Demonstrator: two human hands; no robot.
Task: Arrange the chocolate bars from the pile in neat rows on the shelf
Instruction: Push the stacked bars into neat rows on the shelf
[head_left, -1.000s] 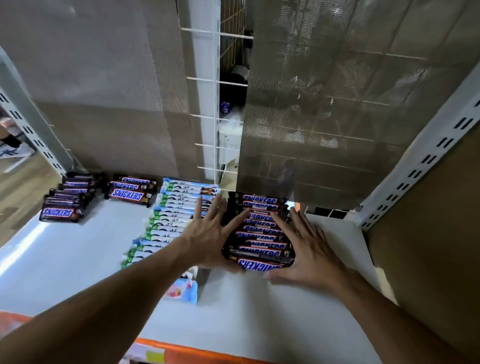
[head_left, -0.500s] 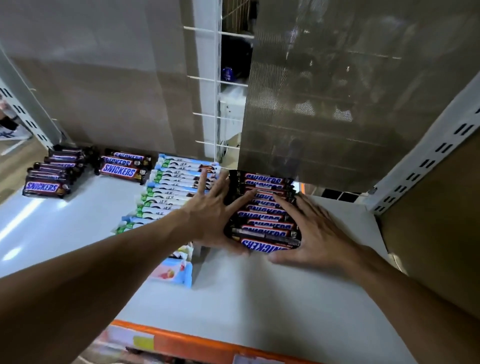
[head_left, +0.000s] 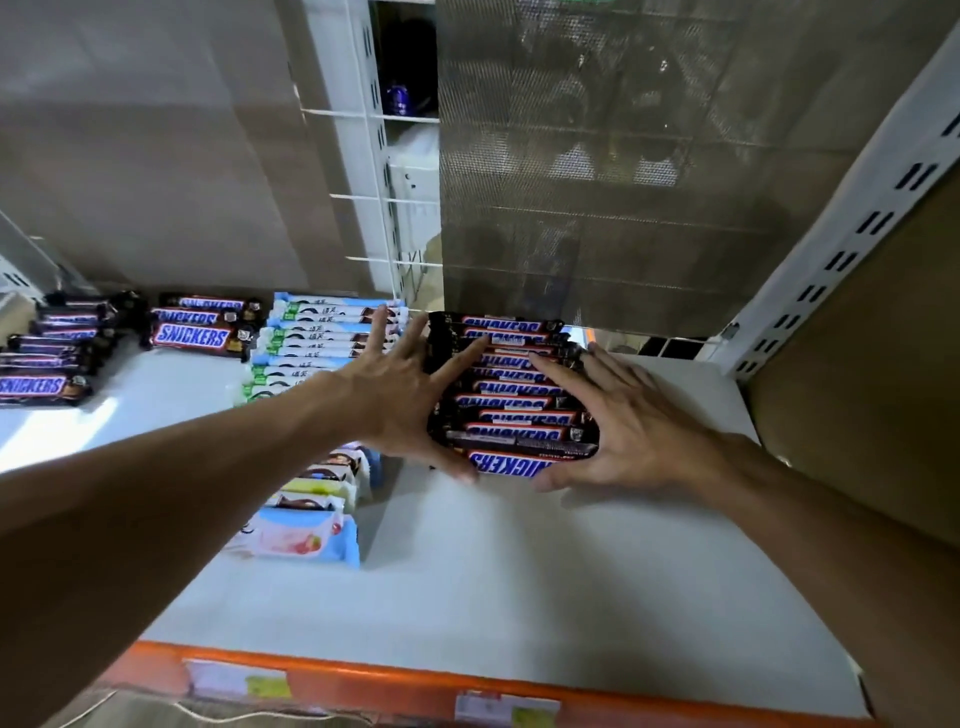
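Note:
A row of several dark Snickers bars (head_left: 511, 400) lies on the white shelf (head_left: 519, 582), running from the back panel toward me. My left hand (head_left: 410, 400) presses flat against the row's left side, fingers spread. My right hand (head_left: 631, 426) presses against its right side, thumb at the nearest bar. The bars sit squeezed between both palms. Left of them runs a row of white, blue and green bars (head_left: 322, 348). Further left lie two more Snickers rows (head_left: 200, 327) (head_left: 49, 358).
A grey mesh panel (head_left: 623, 156) and a wire grid (head_left: 379, 197) close the shelf's back. A white slotted upright (head_left: 852, 228) and brown side wall bound the right. An orange price rail (head_left: 467, 691) marks the front edge. Pale wrapped bars (head_left: 301, 535) lie under my left forearm.
Both hands stay pressed on the sides of the Snickers row. The view has dropped and drawn nearer, showing the orange front rail.

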